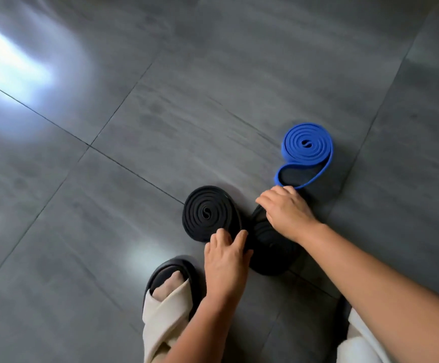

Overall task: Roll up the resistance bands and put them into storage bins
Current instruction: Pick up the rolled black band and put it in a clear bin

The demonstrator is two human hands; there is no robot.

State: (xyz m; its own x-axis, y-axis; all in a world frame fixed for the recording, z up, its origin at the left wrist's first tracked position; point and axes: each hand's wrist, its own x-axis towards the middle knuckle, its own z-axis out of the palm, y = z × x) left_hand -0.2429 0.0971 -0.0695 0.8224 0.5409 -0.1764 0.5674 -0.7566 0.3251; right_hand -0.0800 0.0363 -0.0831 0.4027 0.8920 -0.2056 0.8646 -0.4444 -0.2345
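Fingers on 2 black rolls

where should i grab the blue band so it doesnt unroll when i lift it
Grip the blue band from above, across the coil, thumb and fingers on opposite outer walls. It stands on edge, spiral up, and its loose loop sags open on the near side, so come from there and probably pin that loop against the coil.
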